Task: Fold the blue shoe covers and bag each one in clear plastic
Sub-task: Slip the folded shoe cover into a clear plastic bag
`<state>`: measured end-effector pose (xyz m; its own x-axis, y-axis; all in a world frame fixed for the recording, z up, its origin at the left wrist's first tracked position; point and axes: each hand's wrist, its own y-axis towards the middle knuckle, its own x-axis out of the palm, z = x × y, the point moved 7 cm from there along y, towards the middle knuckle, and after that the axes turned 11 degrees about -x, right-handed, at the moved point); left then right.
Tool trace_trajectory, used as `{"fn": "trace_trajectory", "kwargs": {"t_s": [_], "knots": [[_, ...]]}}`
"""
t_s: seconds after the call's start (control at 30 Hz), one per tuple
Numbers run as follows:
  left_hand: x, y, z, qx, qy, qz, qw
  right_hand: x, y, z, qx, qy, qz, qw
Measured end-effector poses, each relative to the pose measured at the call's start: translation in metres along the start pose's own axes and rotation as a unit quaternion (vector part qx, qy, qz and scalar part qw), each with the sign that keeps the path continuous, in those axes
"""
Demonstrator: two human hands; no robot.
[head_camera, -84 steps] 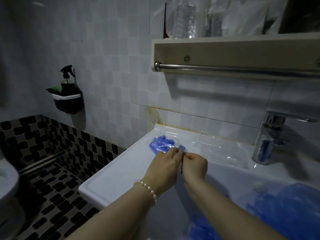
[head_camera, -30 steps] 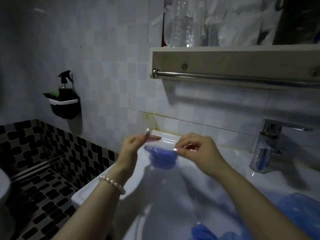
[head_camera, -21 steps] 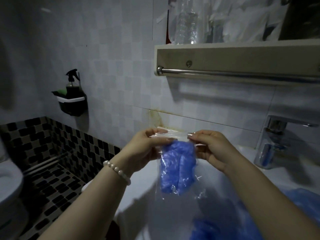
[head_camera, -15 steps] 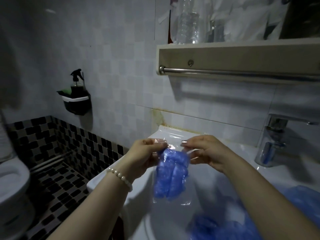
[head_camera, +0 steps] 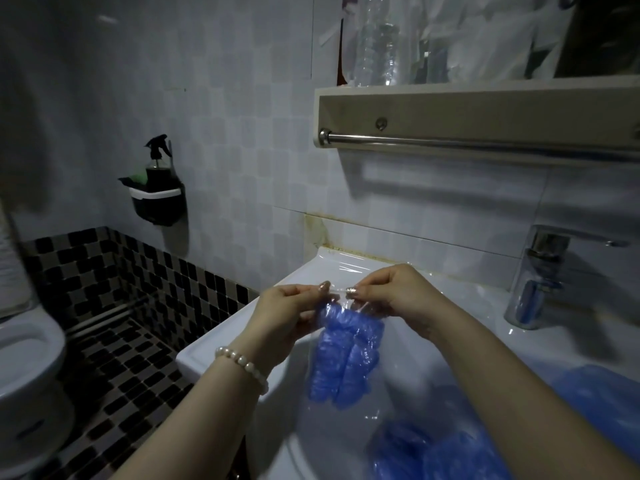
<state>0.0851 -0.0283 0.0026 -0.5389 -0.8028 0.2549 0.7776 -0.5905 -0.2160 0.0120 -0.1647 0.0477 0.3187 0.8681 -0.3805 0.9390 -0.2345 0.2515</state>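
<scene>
A folded blue shoe cover hangs inside a clear plastic bag held up over the white sink. My left hand pinches the bag's top edge at its left side. My right hand pinches the same edge at its right side, thumbs close together. A heap of loose blue shoe covers lies in the basin at the lower right. More clear plastic bags lie on the sink's back ledge behind my hands.
A chrome tap stands at the right of the sink. Above it a shelf with a metal towel rail juts out. A black wall holder with a spray bottle hangs at left. A toilet sits at far left.
My hands lifted the bag with the shoe cover off the sink ledge and now hold it hanging. The cover has slid down inside, and my thumbs have drawn together on the top edge.
</scene>
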Motion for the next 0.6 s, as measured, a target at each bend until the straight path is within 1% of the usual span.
{"fn": "trace_trajectory", "kwargs": {"t_s": [0.07,0.13,0.23,0.33,0.47,0.6], "knots": [[-0.002,0.002,-0.004,-0.008,-0.030,0.004,1.000,-0.003,0.001,0.000,0.003,-0.014,0.000,1.000],[0.000,0.003,-0.008,-0.012,-0.045,0.006,0.999,-0.003,0.000,0.000,0.011,-0.037,-0.017,0.999],[0.013,0.002,-0.009,-0.001,-0.019,0.019,1.000,-0.001,0.000,-0.001,0.010,-0.095,-0.043,0.995],[0.023,0.007,-0.012,0.005,-0.001,0.067,0.998,-0.006,0.000,-0.002,0.002,-0.144,-0.048,0.988],[0.024,0.013,-0.019,0.004,0.022,0.106,0.994,-0.013,-0.003,0.002,-0.004,-0.177,-0.081,0.981],[0.015,0.015,-0.024,0.009,0.024,0.119,0.993,-0.004,-0.001,0.006,-0.011,-0.160,-0.090,0.983]]}}
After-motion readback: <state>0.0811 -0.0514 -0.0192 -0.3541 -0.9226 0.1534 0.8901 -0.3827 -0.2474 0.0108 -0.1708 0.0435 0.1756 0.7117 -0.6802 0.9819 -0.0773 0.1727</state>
